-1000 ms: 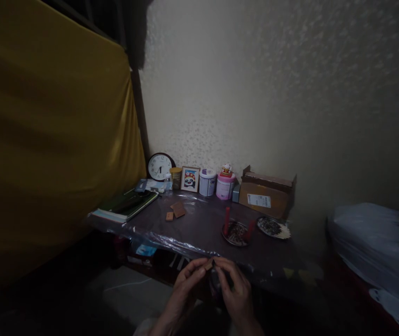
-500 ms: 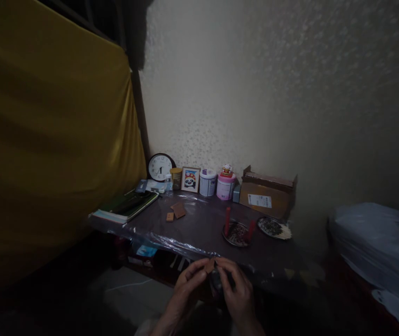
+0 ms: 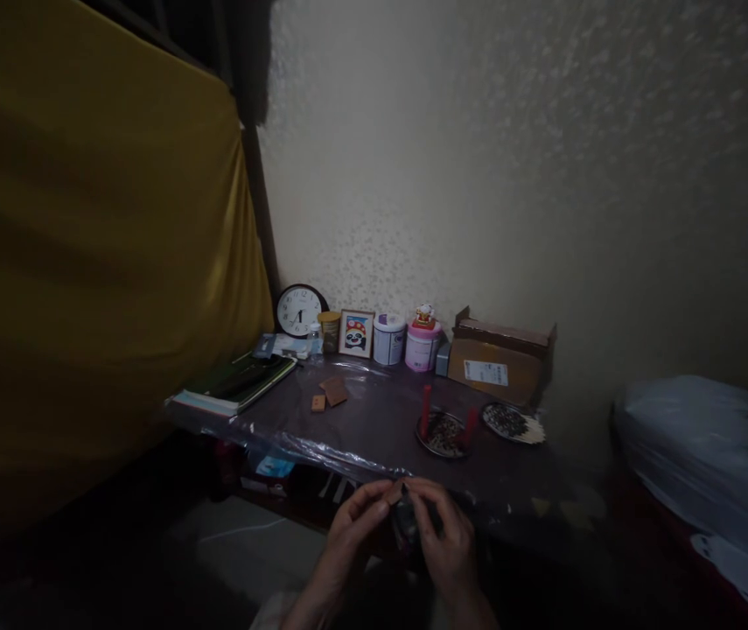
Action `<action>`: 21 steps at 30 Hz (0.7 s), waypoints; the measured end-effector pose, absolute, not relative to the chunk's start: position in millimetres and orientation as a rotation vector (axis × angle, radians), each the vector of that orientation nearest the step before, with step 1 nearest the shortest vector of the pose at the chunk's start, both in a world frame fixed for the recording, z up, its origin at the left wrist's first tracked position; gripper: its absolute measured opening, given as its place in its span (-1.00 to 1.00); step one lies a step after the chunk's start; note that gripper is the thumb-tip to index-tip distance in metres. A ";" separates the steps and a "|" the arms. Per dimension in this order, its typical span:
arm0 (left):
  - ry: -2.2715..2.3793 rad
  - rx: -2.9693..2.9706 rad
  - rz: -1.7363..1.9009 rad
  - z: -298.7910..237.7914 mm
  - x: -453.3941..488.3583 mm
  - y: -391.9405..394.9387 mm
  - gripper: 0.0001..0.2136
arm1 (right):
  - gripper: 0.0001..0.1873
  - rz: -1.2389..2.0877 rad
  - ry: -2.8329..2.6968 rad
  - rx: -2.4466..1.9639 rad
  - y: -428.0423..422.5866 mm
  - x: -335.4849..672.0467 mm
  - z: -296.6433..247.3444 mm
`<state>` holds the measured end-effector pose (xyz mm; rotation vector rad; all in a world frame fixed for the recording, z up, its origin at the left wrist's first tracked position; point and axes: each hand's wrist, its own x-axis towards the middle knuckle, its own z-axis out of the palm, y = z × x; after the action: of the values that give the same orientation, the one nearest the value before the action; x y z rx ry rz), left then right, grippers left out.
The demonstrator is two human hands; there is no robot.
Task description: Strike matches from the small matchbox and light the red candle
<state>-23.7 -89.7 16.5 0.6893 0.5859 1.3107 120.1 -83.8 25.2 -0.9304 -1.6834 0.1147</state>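
Near the table's front edge, my left hand (image 3: pixel 352 534) pinches a small brown flat piece (image 3: pixel 397 493) between thumb and fingers. My right hand (image 3: pixel 444 535) is closed on the same piece from the other side, its fingertips close to the left ones. The fingers cover much of the piece, and the dim light hides its exact kind. Something dark and shiny (image 3: pixel 405 522) shows below it, between the hands. Farther back on the table lie a brown flat sheet (image 3: pixel 334 390) and a small orange-brown square piece (image 3: pixel 318 403).
Two red candles, one upright (image 3: pixel 426 411) and one leaning (image 3: pixel 471 425), stand on a dark plate (image 3: pixel 443 453). Beside it is a plate of pale sticks (image 3: pixel 532 430). Behind are a cardboard box (image 3: pixel 524 372), tins (image 3: pixel 389 341) and a clock (image 3: pixel 300 311). Books (image 3: pixel 242 387) lie left.
The brown piece has turned slightly and less of it shows between my fingertips. Both hands stay in nearly the same place. The view has shifted a little.
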 end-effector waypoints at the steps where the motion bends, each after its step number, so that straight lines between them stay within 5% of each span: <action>1: 0.581 0.684 1.311 17.3 -23.2 -90.3 -0.74 | -0.86 0.112 -1.675 -0.927 -83.6 119.9 25.9; 21: 0.503 0.596 1.342 34.6 -17.9 -91.5 -0.78 | -0.85 0.008 -1.616 -0.929 -91.8 122.6 48.4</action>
<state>-17.9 -91.5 34.6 0.5963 0.5035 1.3425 122.6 -91.8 48.4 -0.9294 -1.6157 0.0077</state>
